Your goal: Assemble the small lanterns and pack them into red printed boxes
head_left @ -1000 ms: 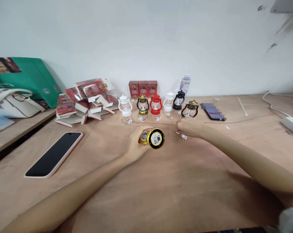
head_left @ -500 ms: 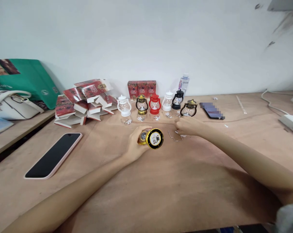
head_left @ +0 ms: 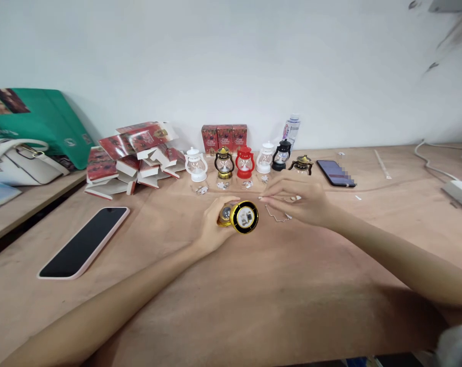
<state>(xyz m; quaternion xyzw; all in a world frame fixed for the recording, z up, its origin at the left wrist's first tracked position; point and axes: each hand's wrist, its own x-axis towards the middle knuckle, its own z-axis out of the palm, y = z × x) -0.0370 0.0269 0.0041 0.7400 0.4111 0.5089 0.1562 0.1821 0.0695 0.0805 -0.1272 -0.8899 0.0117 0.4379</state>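
Note:
My left hand (head_left: pixel 214 219) is wrapped round the gold-and-black base of a small lantern (head_left: pixel 245 217). Its round underside faces me, with a pale centre where small metal parts show. My right hand (head_left: pixel 292 199) pinches a tiny pale piece (head_left: pixel 260 198), too small to name, just right of the base. Below those fingers lies a bent wire handle (head_left: pixel 277 216) on the table. Behind my right hand stands a bronze lantern top (head_left: pixel 303 164), partly hidden by the hand.
Along the back stand a white lantern (head_left: pixel 196 165), a bronze one (head_left: pixel 224 164), a red one (head_left: pixel 245 163) and others, with small loose parts before them. Opened red boxes (head_left: pixel 139 153) are heaped left. A pink-edged phone (head_left: pixel 83 243) lies left, another phone (head_left: pixel 335 173) right. A bottle (head_left: pixel 291 130) stands behind.
My right hand has moved from the small parts near the bronze lantern top toward the base, now pinching a tiny piece. My left hand keeps its hold on the base.

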